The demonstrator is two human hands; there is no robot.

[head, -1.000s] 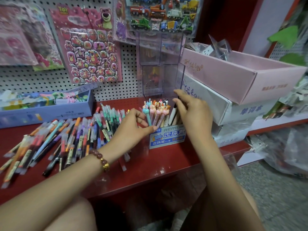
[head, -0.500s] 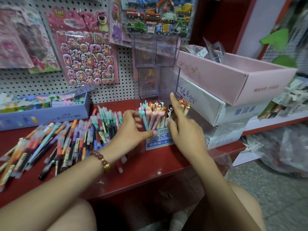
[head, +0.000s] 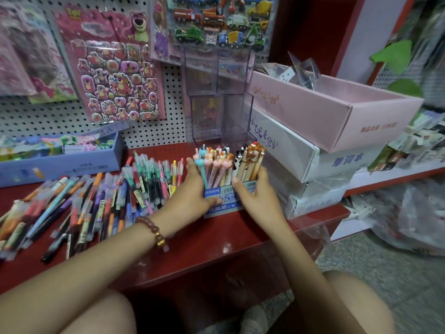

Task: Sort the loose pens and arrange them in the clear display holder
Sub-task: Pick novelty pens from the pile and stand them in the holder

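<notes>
Pens point(head: 96, 201) are lying loose in a spread across the left of the red shelf point(head: 216, 242), just left of the left hand. At centre frame the clear tiered holder point(head: 216, 116) is standing against the pegboard. Its low front part is holding topper pens point(head: 216, 162) upright in two groups, pastel ones on the left and brown and black-and-white ones on the right, above a blue label point(head: 227, 197).

To its right a pink box point(head: 325, 116) with clear plastic pieces is sitting on a white box point(head: 301, 155). At left a blue box point(head: 60, 162) is holding colourful items too blurred to tell.

The left hand point(head: 192, 191) is gripping the holder's left front, fingers curling round the side and thumb lying across the label. The right hand point(head: 258, 198) is gripping the right front, thumb on the label. Both forearms are reaching up from the lower frame.
</notes>
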